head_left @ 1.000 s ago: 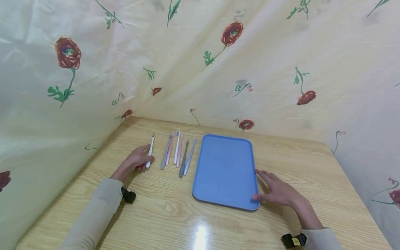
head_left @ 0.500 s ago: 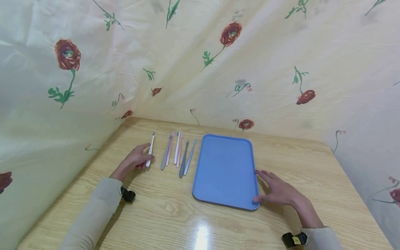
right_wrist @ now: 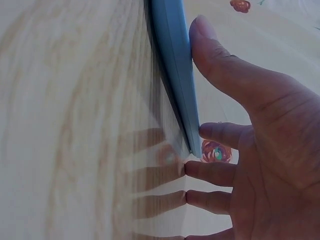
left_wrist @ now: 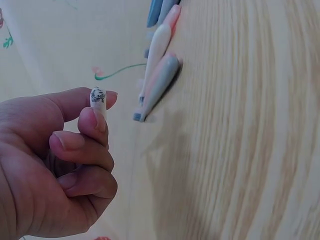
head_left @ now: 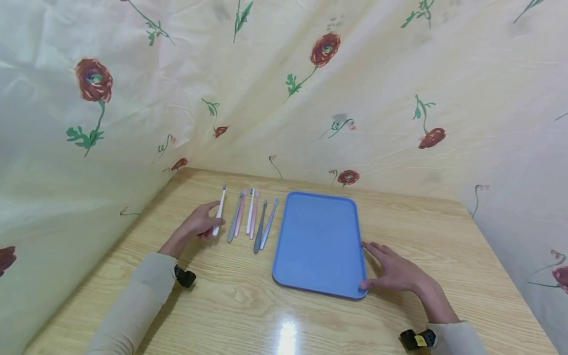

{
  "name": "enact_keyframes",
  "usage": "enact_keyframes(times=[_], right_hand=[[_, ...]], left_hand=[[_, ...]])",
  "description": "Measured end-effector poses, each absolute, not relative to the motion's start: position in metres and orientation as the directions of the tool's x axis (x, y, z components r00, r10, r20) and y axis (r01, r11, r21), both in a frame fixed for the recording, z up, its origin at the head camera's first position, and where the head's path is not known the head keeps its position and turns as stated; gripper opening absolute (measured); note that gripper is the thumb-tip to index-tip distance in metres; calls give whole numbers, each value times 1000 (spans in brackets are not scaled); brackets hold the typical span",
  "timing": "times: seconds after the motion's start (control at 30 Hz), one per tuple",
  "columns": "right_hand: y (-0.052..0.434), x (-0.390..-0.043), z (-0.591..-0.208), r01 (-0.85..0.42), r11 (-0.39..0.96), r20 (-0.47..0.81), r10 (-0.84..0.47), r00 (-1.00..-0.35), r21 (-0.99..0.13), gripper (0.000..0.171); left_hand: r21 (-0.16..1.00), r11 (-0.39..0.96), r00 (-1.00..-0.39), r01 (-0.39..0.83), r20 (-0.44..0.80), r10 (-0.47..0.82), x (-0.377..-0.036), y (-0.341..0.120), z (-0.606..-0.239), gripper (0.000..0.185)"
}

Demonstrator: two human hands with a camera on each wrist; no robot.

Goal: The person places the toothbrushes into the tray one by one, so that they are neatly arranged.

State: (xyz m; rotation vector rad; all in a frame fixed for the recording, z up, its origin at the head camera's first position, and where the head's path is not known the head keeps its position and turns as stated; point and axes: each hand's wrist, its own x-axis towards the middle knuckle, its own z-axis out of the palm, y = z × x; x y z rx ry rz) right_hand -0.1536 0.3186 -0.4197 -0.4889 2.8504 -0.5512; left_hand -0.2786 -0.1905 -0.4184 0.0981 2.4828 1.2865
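White toothbrush pinched by left hand; right hand fingers spread at tray edge.

The left hand hides most of the white toothbrush.

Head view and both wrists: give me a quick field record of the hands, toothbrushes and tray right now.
left hand: pinches the white toothbrush near its handle end
right hand: flat on the table, thumb against the blue tray at its near right corner
other toothbrushes: five, grey, pink and white, lying side by side between the white toothbrush and the tray
tray contents: none visible
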Motion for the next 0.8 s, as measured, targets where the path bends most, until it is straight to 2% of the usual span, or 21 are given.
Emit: enact_keyframes(times=[0.8], right_hand=[[316,-154,-419,-261,883,-150,-341,-928,-389,113]], left_hand=[[816,577,-940,-34,-222,258,-270,-155,-400,77]])
